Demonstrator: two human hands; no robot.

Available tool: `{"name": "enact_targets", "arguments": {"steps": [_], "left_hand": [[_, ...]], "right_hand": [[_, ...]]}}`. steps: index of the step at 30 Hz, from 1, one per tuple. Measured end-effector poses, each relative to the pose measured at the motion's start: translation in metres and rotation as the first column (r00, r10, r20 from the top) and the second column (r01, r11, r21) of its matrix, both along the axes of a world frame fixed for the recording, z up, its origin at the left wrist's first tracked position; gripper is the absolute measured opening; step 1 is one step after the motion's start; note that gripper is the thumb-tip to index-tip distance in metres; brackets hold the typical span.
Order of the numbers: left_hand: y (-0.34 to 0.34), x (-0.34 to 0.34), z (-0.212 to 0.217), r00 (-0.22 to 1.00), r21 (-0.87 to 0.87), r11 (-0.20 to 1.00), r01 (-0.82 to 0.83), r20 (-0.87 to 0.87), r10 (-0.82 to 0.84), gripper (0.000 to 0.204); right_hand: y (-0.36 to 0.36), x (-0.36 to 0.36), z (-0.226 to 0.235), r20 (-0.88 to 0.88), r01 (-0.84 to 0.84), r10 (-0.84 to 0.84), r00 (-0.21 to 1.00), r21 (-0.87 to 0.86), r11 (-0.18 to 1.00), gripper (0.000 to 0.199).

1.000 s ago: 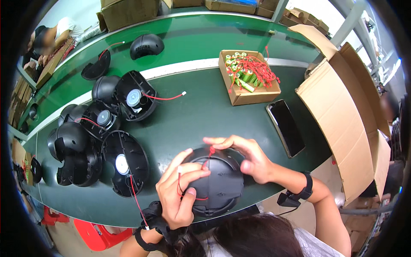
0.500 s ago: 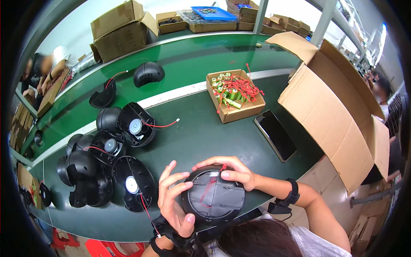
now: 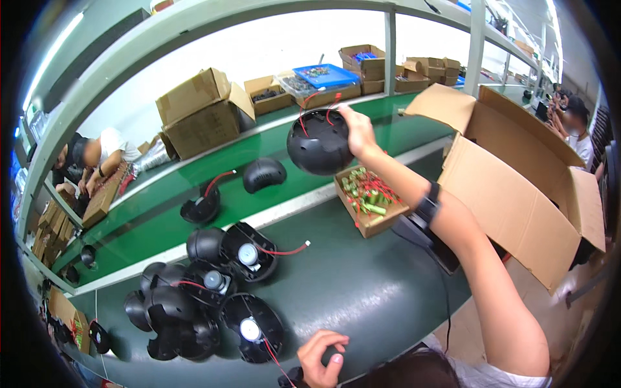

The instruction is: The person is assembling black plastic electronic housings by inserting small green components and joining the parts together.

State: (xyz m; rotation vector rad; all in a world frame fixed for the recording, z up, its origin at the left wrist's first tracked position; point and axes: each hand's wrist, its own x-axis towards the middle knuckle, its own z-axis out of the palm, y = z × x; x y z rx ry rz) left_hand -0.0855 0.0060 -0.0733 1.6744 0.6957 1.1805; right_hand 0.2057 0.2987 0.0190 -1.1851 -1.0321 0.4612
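Observation:
My right hand [image 3: 359,134] is raised over the green belt, closed on the right side of a rounded black plastic housing [image 3: 317,152]. Two red leads with small plugs stick up from the housing's open top. Low in the view, my left hand [image 3: 321,357] holds nothing, its fingers loosely bent and the thumb apart. Left of it lies a half shell with a round speaker [image 3: 250,329] and a red lead. More black shells [image 3: 171,304] are heaped beside that one. Below the raised housing stands a small carton [image 3: 378,226] of green battery cells with red wires.
A large open carton [image 3: 504,207] stands at the right. My forearm partly covers a phone [image 3: 446,255]. Two black shells [image 3: 264,174] [image 3: 202,207] sit on the belt [image 3: 149,236]. Metal framing [image 3: 390,55] and cartons [image 3: 207,126] line the back. Other people work at far left and right.
My right hand has carried the black housing up and away, over the belt. The left hand has let go and stays near the bench's front edge. The whole view has shifted upward.

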Motion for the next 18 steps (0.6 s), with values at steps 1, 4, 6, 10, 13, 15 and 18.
{"name": "enact_targets", "arguments": {"steps": [1,4,6,10,13,15,18], "left_hand": [[0.000,0.000,-0.005,1.000,-0.038,0.999,0.019,-0.024,-0.020,0.025],[-0.001,0.001,-0.010,0.998,-0.062,0.998,0.033,-0.051,-0.036,0.020],[-0.003,-0.001,-0.011,0.995,-0.074,0.997,0.036,-0.094,-0.043,0.018],[-0.004,-0.009,-0.023,0.969,-0.052,0.990,0.134,-0.201,-0.142,0.018],[0.002,-0.008,-0.026,0.958,-0.017,0.976,0.216,-0.190,-0.215,0.020],[0.005,-0.008,-0.027,0.959,-0.030,0.976,0.216,-0.179,-0.218,0.023],[0.005,-0.009,-0.030,0.972,0.028,0.985,0.170,-0.169,-0.163,0.023]], "right_hand": [[0.030,0.003,-0.004,0.117,0.186,-0.173,0.978,-0.113,0.976,0.060],[0.083,0.002,-0.027,0.189,0.423,-0.387,0.903,-0.226,0.877,0.062],[0.107,-0.003,-0.049,0.175,0.509,-0.478,0.861,-0.322,0.799,0.059],[0.131,-0.029,-0.083,0.038,0.591,-0.629,0.776,-0.392,0.705,0.050],[0.145,-0.032,-0.103,0.059,0.668,-0.683,0.728,-0.284,0.688,0.045],[0.153,-0.031,-0.116,0.071,0.704,-0.707,0.703,-0.206,0.680,0.042],[0.160,-0.030,-0.131,0.294,0.721,-0.675,0.676,-0.078,0.688,0.037]]}}
